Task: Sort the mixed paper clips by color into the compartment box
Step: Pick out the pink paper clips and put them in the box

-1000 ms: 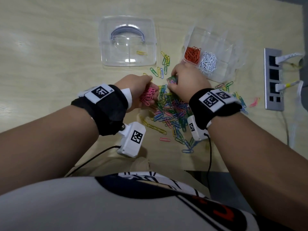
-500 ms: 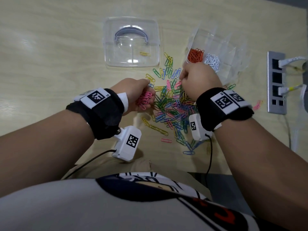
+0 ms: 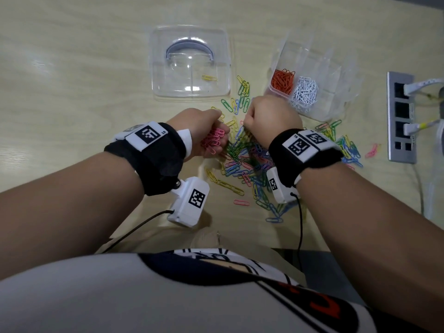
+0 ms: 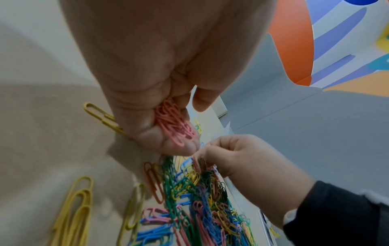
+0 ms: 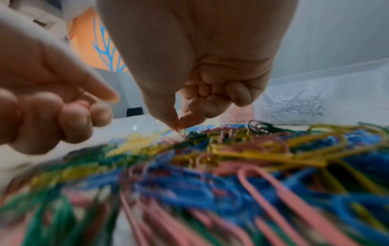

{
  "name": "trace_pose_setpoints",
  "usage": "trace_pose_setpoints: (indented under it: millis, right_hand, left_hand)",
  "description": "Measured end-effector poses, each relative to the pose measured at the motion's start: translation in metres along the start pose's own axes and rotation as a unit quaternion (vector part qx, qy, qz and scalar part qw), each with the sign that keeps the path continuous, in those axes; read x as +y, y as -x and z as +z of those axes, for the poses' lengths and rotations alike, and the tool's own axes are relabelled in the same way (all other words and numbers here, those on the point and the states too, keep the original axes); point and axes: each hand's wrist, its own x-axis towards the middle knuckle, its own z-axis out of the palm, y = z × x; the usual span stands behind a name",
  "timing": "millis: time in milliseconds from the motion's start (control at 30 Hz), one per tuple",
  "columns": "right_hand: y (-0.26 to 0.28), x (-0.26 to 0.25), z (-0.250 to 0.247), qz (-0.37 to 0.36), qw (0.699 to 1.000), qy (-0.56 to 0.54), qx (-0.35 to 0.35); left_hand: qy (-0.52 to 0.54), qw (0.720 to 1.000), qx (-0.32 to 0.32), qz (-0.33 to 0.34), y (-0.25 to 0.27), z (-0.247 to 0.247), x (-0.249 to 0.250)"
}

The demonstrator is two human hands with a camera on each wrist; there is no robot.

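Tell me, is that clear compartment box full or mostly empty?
Mostly empty. The compartment box holds only orange paper clips and white paper clips, each in its own section.

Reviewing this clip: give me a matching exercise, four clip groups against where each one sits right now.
Things:
1. pink clips
2. orange clips
3. white clips
4. single yellow clip

Places:
A. under the clear lid
B. compartment box, beside the orange ones
C. held in the left hand
D. compartment box, end nearest the lid

Pairs: 1-C, 2-D, 3-B, 4-A
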Motion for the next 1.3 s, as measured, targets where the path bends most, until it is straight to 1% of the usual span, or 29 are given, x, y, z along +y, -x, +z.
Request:
trace_pose_setpoints:
  millis: [67, 133, 200, 267, 300, 367, 433, 533, 600, 667, 700, 733, 800, 833, 867, 900, 967, 1033, 1067, 1167, 1300]
  right_hand:
    - [0.006, 0.001, -0.008, -0.013, 0.995, -0.098, 0.009]
    - [0.015, -0.003, -0.019, -0.045, 0.977, -0.208, 0.004]
    - [0.022, -0.006, -0.024, -0.079, 0.968, -0.237, -0.005]
    - [0.021, -0.001, -0.023, -0.073, 0.974, -0.213, 0.018]
    - [0.018, 0.003, -0.023, -0.063, 0.981, -0.182, 0.028]
    - [0.010, 0.008, -0.018, -0.053, 0.996, -0.077, 0.012]
    - [0.005, 0.007, -0.012, -0.065, 0.997, 0.025, -0.019]
    - [0.003, 0.000, -0.005, -0.079, 0.994, 0.074, -0.028]
    - [0.005, -0.001, -0.006, -0.085, 0.992, 0.084, -0.028]
    - [0.008, 0.001, -0.009, -0.083, 0.994, 0.058, -0.028]
    - [0.010, 0.002, -0.012, -0.076, 0.997, 0.015, -0.026]
    - [0.014, 0.002, -0.015, -0.070, 0.996, -0.050, -0.025]
    - [0.023, -0.001, -0.021, -0.073, 0.980, -0.184, -0.033]
    - [0.027, -0.001, -0.024, -0.071, 0.973, -0.217, -0.033]
    - [0.027, 0.003, -0.025, -0.060, 0.974, -0.219, -0.026]
    - [0.024, 0.010, -0.026, -0.041, 0.981, -0.191, -0.013]
    - [0.013, 0.031, -0.027, 0.010, 0.996, -0.092, 0.009]
    - [0.006, 0.048, -0.027, 0.038, 0.998, -0.042, 0.005]
    - [0.004, 0.051, -0.026, 0.028, 0.999, -0.035, 0.001]
    - [0.005, 0.047, -0.016, -0.042, 0.999, -0.017, -0.009]
    - [0.004, 0.040, -0.005, -0.081, 0.996, 0.017, 0.026]
  left_hand:
    - [0.005, 1.000, 0.001, 0.003, -0.002, 0.003, 0.001]
    - [0.015, 1.000, 0.006, 0.009, -0.003, 0.007, 0.001]
    - [0.024, 0.999, 0.013, 0.017, -0.004, 0.013, 0.002]
    - [0.021, 1.000, 0.005, 0.012, -0.004, 0.017, 0.002]
    - [0.020, 1.000, 0.001, 0.008, -0.003, 0.019, 0.001]
    - [0.020, 1.000, 0.005, 0.001, -0.003, 0.019, 0.000]
    - [0.018, 1.000, 0.008, -0.004, -0.002, 0.018, -0.001]
    - [0.021, 1.000, 0.012, -0.006, -0.002, 0.019, -0.002]
    - [0.031, 0.999, 0.015, -0.007, -0.002, 0.019, -0.002]
    - [0.039, 0.999, 0.018, -0.009, -0.004, 0.020, -0.001]
    - [0.041, 0.999, 0.021, -0.009, -0.005, 0.020, -0.001]
    - [0.041, 0.999, 0.025, -0.007, -0.006, 0.022, -0.002]
    - [0.036, 0.999, 0.038, 0.001, -0.006, 0.025, -0.002]
    - [0.037, 0.998, 0.041, 0.003, -0.006, 0.026, -0.002]
    - [0.042, 0.998, 0.037, 0.001, -0.007, 0.028, -0.002]
    - [0.048, 0.998, 0.029, -0.003, -0.006, 0.029, -0.002]
    - [0.043, 0.999, 0.020, -0.009, -0.007, 0.030, -0.002]
    - [0.030, 0.999, 0.019, -0.009, -0.008, 0.030, -0.002]
    - [0.027, 0.999, 0.018, -0.008, -0.008, 0.030, -0.002]
    - [0.033, 0.999, 0.013, -0.007, -0.006, 0.030, -0.003]
    - [0.028, 1.000, 0.013, -0.003, -0.005, 0.031, -0.003]
